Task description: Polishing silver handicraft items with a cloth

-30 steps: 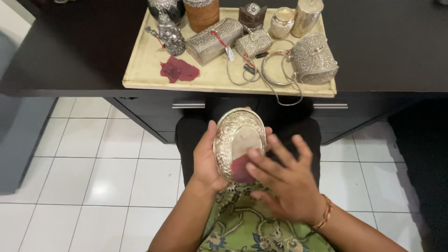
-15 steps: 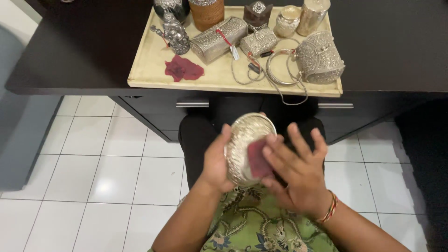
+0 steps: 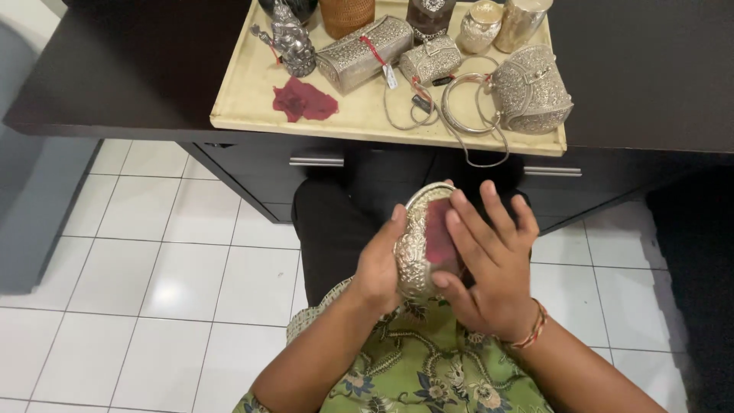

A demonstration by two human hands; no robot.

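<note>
Fingers (image 3: pixel 478 222) of the right hand (image 3: pixel 489 268) are spread flat against a red cloth (image 3: pixel 440 233) inside the silver dish (image 3: pixel 417 248) — gripped at its rim by the curled left hand (image 3: pixel 378 268), over the lap — judged stiff, light, slippery, and best held by the embossed edge.
</note>
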